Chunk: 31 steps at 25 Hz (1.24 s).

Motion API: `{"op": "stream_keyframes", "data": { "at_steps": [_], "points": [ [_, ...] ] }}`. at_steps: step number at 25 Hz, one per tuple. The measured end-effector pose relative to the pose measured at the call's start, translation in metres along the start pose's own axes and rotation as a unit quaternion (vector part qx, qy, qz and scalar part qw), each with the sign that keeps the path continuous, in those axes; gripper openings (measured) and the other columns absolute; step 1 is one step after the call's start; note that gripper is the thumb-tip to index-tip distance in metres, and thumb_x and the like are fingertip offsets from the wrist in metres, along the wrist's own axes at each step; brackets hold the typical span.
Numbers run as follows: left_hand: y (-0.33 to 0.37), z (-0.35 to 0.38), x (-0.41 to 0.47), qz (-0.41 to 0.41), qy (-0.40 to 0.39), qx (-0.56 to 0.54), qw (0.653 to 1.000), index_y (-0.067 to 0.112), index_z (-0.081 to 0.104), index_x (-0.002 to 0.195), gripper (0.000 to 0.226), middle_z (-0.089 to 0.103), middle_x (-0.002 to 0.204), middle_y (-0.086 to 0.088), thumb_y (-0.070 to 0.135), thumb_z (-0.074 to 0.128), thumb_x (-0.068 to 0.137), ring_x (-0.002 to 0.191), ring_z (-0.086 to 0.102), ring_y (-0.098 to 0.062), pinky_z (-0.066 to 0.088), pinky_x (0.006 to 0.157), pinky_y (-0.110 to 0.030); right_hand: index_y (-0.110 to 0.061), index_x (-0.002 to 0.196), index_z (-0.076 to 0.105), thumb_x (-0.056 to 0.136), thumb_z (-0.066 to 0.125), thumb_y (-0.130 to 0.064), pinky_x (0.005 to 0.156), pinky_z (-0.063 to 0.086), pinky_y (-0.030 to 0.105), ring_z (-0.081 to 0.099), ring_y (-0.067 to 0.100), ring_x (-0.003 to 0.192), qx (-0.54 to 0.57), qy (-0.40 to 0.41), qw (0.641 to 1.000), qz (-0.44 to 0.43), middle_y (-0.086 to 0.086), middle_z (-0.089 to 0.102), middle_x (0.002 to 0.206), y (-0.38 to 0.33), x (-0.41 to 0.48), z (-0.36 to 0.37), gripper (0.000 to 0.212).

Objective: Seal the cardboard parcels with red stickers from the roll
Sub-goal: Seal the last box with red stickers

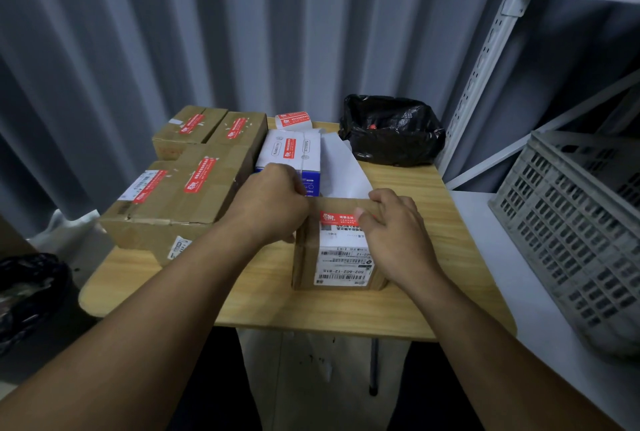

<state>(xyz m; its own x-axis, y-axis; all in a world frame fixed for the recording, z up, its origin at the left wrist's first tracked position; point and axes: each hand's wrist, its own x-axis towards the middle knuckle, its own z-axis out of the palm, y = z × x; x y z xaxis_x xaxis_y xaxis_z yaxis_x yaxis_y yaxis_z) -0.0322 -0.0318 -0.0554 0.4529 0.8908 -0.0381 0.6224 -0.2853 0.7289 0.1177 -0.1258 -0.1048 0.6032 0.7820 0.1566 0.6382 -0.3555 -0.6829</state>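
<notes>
Head view: both hands on one parcel, stock around it.
front parcel (308,257): on table (311,309), right of centre, near front edge.
red sticker (332,217): across upper part of front parcel, just above shipping label (346,264); right end under thumb.
left hand (268,204): grip curled tight at upper left corner of front parcel, apparently bracing it; fingertips hidden, cannot tell whether also pinching the sticker end.
right hand (394,226): grip hooked over far edge of front parcel, thumb pressed flat on red sticker.
sticker roll (292,119): back of table, well apart from both hands; white backing strip (341,167) trailing down toward front parcel.
handling: probably light, stiff corrugated board; rigid at corners, flaps likely to give under pressure. Best held by side walls or corners, pressing along the seam. Sticker thin, limp, tacky; likely to crease if laid crooked, better pinched by one end.
writing: 502-602-12-815 on shipping label, plus barcodes; white characters on red sticker, too small to read.
sealed parcels (183,188): stacked on left of table, red stickers on top.
white and blue box (291,153): behind left hand, stickered too.
black bag (391,129): back right corner of table.
</notes>
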Motion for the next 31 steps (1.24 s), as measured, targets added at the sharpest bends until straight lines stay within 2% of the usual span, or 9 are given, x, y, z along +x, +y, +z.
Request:
{"op": "stream_keyframes", "data": {
  "at_steps": [3,5,7,11,16,19,24,28,31],
  "points": [
    [-0.011,0.004,0.000,-0.025,-0.013,-0.072,0.997,0.015,0.061,0.110,0.018,0.063,0.111,-0.004,0.022,0.066,0.094,0.093,0.066,-0.023,0.063,0.063,-0.038,-0.026,0.138,0.050,0.098,0.053,-0.040,0.101,0.044,0.039,0.045,0.025,0.128,-0.016,-0.001,1.000,0.011,0.004,0.048,0.135,-0.004,0.000,-0.002,0.042],
    [-0.015,0.009,-0.003,-0.044,-0.048,-0.130,0.989,0.013,0.062,0.104,0.009,0.068,0.105,-0.007,0.018,0.057,0.098,0.091,0.068,-0.024,0.062,0.062,-0.037,-0.025,0.139,0.047,0.097,0.051,-0.045,0.094,0.042,0.037,0.042,0.025,0.128,-0.087,0.000,0.996,-0.003,0.005,0.046,0.137,-0.010,-0.002,-0.002,0.046],
    [-0.017,0.010,-0.003,-0.045,-0.055,-0.151,0.986,0.008,0.065,0.099,0.014,0.071,0.099,-0.014,0.008,0.051,0.097,0.087,0.071,-0.030,0.061,0.059,-0.037,-0.023,0.139,0.046,0.095,0.050,-0.055,0.092,0.041,0.038,0.038,0.024,0.129,-0.145,-0.002,0.989,-0.020,0.004,0.044,0.139,-0.016,-0.005,-0.002,0.055],
    [-0.016,0.007,0.000,-0.054,-0.065,-0.151,0.985,0.005,0.065,0.099,0.018,0.071,0.094,-0.017,0.002,0.048,0.094,0.083,0.073,-0.035,0.064,0.063,-0.044,-0.021,0.137,0.046,0.089,0.050,-0.067,0.096,0.042,0.043,0.036,0.027,0.131,-0.185,-0.015,0.982,-0.020,0.006,0.042,0.141,-0.026,-0.005,0.001,0.067],
    [-0.016,0.007,0.002,-0.062,-0.073,-0.145,0.985,0.007,0.064,0.102,0.016,0.069,0.099,-0.019,0.004,0.051,0.093,0.085,0.072,-0.035,0.062,0.059,-0.040,-0.022,0.134,0.046,0.085,0.048,-0.071,0.096,0.040,0.046,0.033,0.028,0.131,-0.220,-0.024,0.975,-0.026,0.006,0.041,0.141,-0.034,-0.005,0.007,0.069],
    [-0.015,0.007,0.001,-0.065,-0.076,-0.148,0.984,0.007,0.063,0.103,0.015,0.068,0.101,-0.019,0.004,0.052,0.094,0.087,0.071,-0.034,0.062,0.057,-0.038,-0.023,0.137,0.045,0.083,0.047,-0.076,0.098,0.039,0.046,0.032,0.027,0.133,-0.213,-0.043,0.976,-0.024,0.005,0.040,0.144,-0.036,-0.003,0.008,0.076],
    [-0.015,0.006,0.000,-0.067,-0.085,-0.167,0.980,0.010,0.062,0.102,0.014,0.069,0.100,-0.015,0.005,0.050,0.097,0.090,0.070,-0.032,0.060,0.055,-0.036,-0.023,0.142,0.044,0.086,0.052,-0.070,0.101,0.039,0.043,0.038,0.027,0.134,-0.026,-0.042,0.997,0.058,0.005,0.041,0.146,-0.031,0.007,-0.006,0.074],
    [-0.013,0.007,-0.001,-0.064,-0.087,-0.166,0.980,0.012,0.063,0.100,0.016,0.069,0.098,-0.017,0.004,0.049,0.097,0.089,0.070,-0.033,0.062,0.059,-0.040,-0.022,0.147,0.035,0.075,0.060,-0.077,0.100,0.039,0.041,0.032,0.026,0.139,-0.121,-0.060,0.990,0.028,0.003,0.034,0.149,-0.032,-0.001,-0.001,0.094],
    [-0.015,0.007,-0.002,-0.063,-0.087,-0.162,0.981,0.013,0.062,0.105,0.017,0.068,0.102,-0.016,0.006,0.047,0.099,0.092,0.070,-0.033,0.063,0.062,-0.042,-0.022,0.147,0.034,0.078,0.064,-0.071,0.100,0.039,0.040,0.032,0.027,0.139,-0.111,-0.059,0.992,0.014,0.003,0.033,0.150,-0.031,0.002,0.000,0.090]
  ]
}}
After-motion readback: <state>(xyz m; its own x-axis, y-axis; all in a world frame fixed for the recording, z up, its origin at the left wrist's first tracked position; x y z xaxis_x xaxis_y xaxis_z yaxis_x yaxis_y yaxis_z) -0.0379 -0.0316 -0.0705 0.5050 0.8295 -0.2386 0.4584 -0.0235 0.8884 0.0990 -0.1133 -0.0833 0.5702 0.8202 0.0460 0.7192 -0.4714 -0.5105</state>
